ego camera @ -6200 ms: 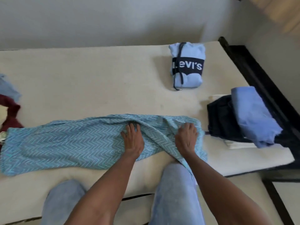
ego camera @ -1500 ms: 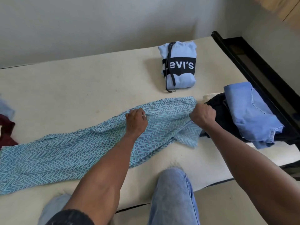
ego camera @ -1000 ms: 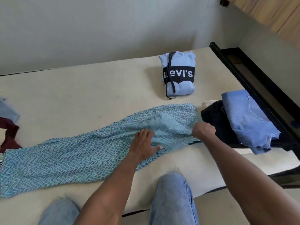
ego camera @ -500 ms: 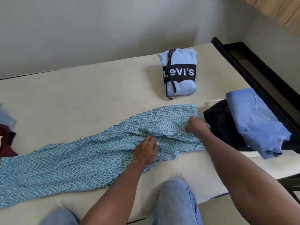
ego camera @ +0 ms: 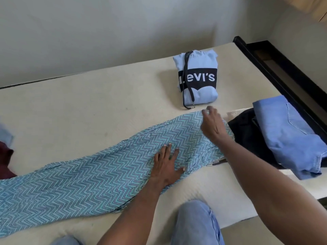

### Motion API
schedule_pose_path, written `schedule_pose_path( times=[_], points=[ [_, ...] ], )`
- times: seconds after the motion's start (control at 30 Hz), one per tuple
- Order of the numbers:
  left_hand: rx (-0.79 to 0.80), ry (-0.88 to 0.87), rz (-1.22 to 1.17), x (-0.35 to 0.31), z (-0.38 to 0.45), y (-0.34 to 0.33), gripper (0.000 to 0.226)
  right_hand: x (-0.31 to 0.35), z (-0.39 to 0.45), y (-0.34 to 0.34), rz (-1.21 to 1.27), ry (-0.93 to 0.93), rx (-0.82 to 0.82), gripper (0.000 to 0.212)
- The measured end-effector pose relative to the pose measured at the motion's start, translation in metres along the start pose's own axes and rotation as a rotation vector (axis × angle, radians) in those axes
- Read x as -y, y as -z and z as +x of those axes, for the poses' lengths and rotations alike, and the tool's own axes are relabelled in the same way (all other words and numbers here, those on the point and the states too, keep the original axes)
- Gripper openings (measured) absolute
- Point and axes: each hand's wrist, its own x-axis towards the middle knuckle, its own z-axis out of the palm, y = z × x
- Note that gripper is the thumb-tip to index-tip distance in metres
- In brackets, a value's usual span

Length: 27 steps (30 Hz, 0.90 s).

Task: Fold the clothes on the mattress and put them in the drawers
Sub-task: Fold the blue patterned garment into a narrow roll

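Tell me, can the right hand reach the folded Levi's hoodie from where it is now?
Probably yes. The right hand hovers over the far end of the patterned garment, and only bare mattress lies between it and the Levi's hoodie.

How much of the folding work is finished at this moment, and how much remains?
Done: the Levi's hoodie and a pile at the mattress's right edge lie folded. In hand: the left hand presses flat the unfolded zigzag garment; the right hand touches its far end. Left: dark red clothing and putting everything into drawers.
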Motion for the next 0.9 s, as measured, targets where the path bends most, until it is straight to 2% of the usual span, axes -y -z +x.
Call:
schedule_pose_path(
  times=[0.07,0.13,0.2,0.23,0.27,0.33,0.4,0.43,0.47,0.57,0.6,0.67,0.73,0.77,0.83,0.9],
  points=[
    [0.026,-0.002,0.016,-0.001,0.002,0.000,0.090,0.003,-0.015,-0.015,-0.055,0.111,0.206,0.037],
    [0.043,-0.038,0.006,0.001,-0.003,-0.002,0.093,0.002,-0.030,-0.028,-0.135,-0.032,0.343,0.045],
    [-0.026,-0.089,0.022,0.005,-0.008,-0.008,0.091,0.001,-0.043,-0.034,-0.118,-0.289,0.313,0.056],
    [-0.079,-0.077,0.026,0.009,-0.015,-0.012,0.090,0.004,-0.051,-0.034,-0.112,-0.340,0.259,0.057],
    [-0.117,-0.047,0.022,0.011,-0.022,-0.016,0.090,0.006,-0.059,-0.035,-0.107,-0.316,0.186,0.056],
    [-0.084,0.040,0.006,0.011,-0.034,-0.023,0.092,0.010,-0.077,-0.037,-0.057,-0.100,0.126,0.046],
    [0.002,0.079,-0.007,0.008,-0.036,-0.025,0.097,0.008,-0.097,-0.042,-0.065,0.116,0.175,0.033],
    [0.028,0.070,-0.034,0.007,-0.036,-0.021,0.098,0.003,-0.105,-0.045,-0.084,0.130,0.190,0.030],
    [0.040,0.049,-0.071,0.006,-0.035,-0.016,0.096,-0.003,-0.110,-0.046,-0.095,0.067,0.182,0.031],
    [-0.028,-0.009,-0.096,0.008,-0.042,-0.008,0.078,-0.007,-0.118,-0.037,-0.035,-0.325,0.103,0.036],
    [-0.040,0.018,-0.073,0.009,-0.046,-0.009,0.079,-0.003,-0.118,-0.032,-0.006,-0.422,0.076,0.035],
    [0.003,0.102,-0.051,0.008,-0.051,-0.010,0.086,0.002,-0.120,-0.022,0.051,-0.557,0.022,0.033],
    [0.018,0.146,-0.041,0.004,-0.049,-0.008,0.078,0.006,-0.119,-0.016,0.086,-0.640,0.029,0.035],
    [-0.029,0.155,-0.045,0.000,-0.046,-0.006,0.068,0.006,-0.117,-0.016,0.058,-0.582,0.025,0.032],
    [-0.207,0.171,-0.098,-0.010,-0.035,0.003,0.054,0.003,-0.111,-0.017,-0.019,-0.318,0.006,0.026],
    [-0.320,0.207,-0.262,-0.024,-0.016,0.016,0.046,0.002,-0.097,-0.014,-0.021,-0.116,0.011,0.025]
  ],
)
